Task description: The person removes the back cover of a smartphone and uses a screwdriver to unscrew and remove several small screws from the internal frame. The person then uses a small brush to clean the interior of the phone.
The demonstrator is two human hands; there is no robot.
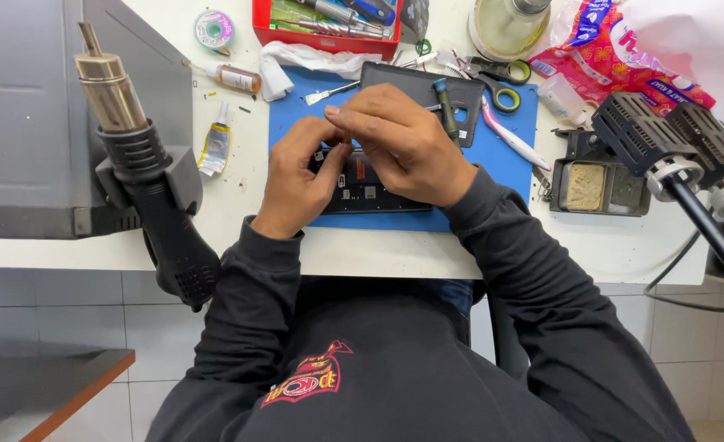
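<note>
left hand (296, 182): fingers pinched on opened phone (370, 190); right hand (401, 143): curled, pressing same phone

Hidden and cut-off items, head view

Opened phone (370, 190): upper part covered by both hands; whatever the fingertips pinch is too small to tell. Left hand (296, 182), right hand (403, 143): grip state unclear. Red tray (265, 31), round jar (505, 29), printed packet (599, 49): cut by the top edge. Grey box (18, 123): cut at left. Black stand (706, 164): cut at right.
</note>
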